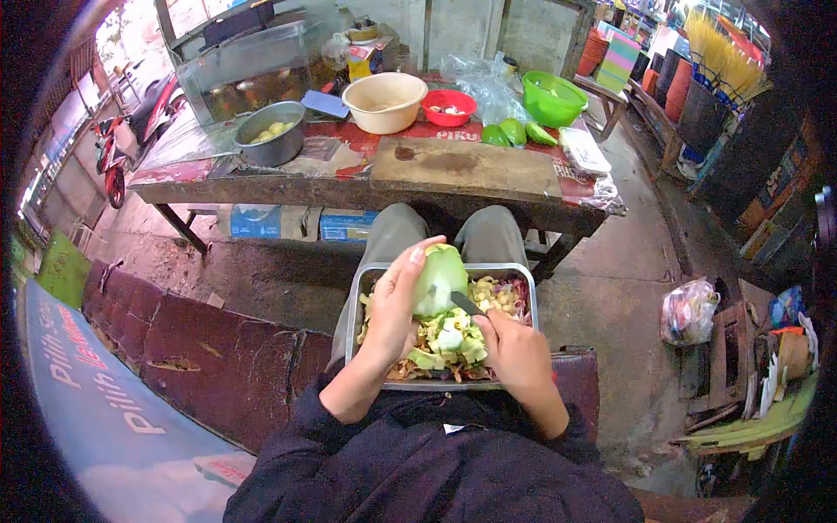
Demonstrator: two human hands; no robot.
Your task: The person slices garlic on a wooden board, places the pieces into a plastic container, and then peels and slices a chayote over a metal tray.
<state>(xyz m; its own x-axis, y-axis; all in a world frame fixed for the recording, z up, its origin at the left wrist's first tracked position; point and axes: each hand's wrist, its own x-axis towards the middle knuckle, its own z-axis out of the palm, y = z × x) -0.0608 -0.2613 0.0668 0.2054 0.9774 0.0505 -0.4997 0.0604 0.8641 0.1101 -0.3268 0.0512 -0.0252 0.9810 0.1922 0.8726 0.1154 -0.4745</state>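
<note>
My left hand [395, 301] is wrapped round a large pale green fruit [438, 281], partly peeled, whose exact kind I cannot make out. It is held tilted above a clear plastic tub [352, 327] on my lap. My right hand [516, 349] is closed round the handle of a knife [466, 303]. The dark blade points up and left, its tip against or very near the fruit's lower right side. Peelings and pale scraps [449, 338] fill the tub below both hands.
Ahead is a low table with a wooden board [471, 166], a metal pot [270, 133], a cream basin [384, 100], a red bowl [448, 107], a green basin [554, 98] and several green pieces [513, 132]. A maroon bench [209, 349] lies left; a plastic bag [689, 312] stands right.
</note>
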